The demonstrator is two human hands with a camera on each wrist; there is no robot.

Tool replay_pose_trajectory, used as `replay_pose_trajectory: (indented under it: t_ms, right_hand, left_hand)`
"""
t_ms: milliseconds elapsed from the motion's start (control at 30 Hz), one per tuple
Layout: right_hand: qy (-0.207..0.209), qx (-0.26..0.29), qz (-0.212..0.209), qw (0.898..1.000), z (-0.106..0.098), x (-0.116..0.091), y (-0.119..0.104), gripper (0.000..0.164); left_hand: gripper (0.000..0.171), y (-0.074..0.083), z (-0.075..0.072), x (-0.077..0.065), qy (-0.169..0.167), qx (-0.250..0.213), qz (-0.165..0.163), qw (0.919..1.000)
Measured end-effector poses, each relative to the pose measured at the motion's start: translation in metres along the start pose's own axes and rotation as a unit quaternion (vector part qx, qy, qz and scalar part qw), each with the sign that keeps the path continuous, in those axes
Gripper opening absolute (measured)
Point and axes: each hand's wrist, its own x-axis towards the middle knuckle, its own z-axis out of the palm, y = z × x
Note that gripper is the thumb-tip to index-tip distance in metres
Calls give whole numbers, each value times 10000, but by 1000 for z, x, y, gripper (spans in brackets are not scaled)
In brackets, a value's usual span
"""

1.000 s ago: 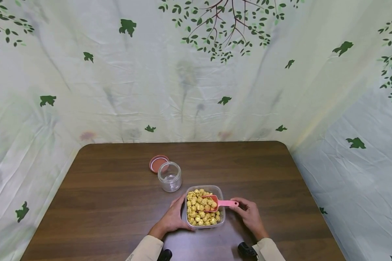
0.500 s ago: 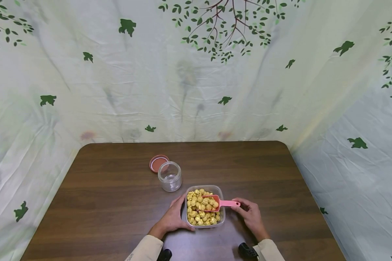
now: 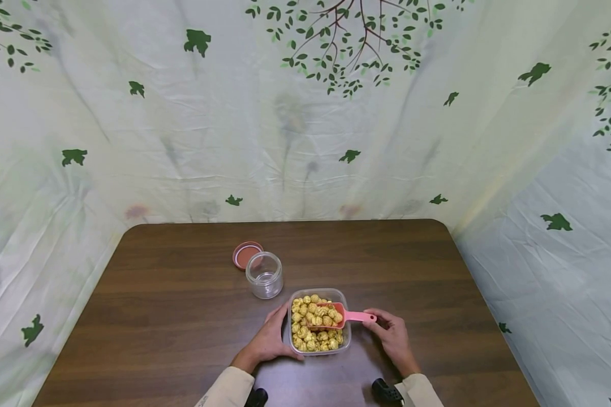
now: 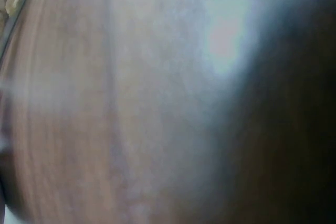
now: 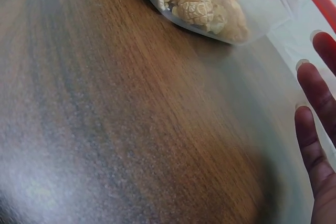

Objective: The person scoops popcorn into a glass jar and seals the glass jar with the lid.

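Note:
A clear plastic container (image 3: pixel 347 342) full of yellow popcorn (image 3: pixel 305 340) stands near the front middle of the table. My left hand (image 3: pixel 271 338) holds its left side, the thumb along the front corner and the fingers toward the back corner. With thumb and fingers, my right hand (image 3: pixel 391 334) pinches the handle of a pink scoop (image 3: pixel 357 316). The scoop's bowl lies over the popcorn and carries a heap of it. In the right wrist view, popcorn (image 5: pixel 194 7) shows through the container wall, and several fingers (image 5: pixel 316 90) are spread apart. The left wrist view is mostly blurred tabletop.
Behind the container stands an open glass jar (image 3: pixel 266 282) with nothing visible in it. A red lid (image 3: pixel 245 255) lies just behind the jar, partly overlapped by it in view. The brown wooden table (image 3: pixel 173 305) meets a leaf-patterned curtain (image 3: pixel 224 135) at the back.
The right hand has drawn the scoop slightly to the right, and popcorn sits heaped farther back in its bowl. The left hand and the container stay in place.

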Motion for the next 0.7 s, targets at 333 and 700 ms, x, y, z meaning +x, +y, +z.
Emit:
replay_pose_trajectory:
  t_ms: [333, 700]
  right_hand:
    - [66, 65, -102, 9999, -1, -1, 3, 20]
    - [149, 112, -301, 9994, -1, 0, 2, 20]
  left_hand:
    - [134, 0, 0, -1, -8, -52, -31, 10000]
    - [131, -2, -5, -2, -106, -417, -3, 9991]
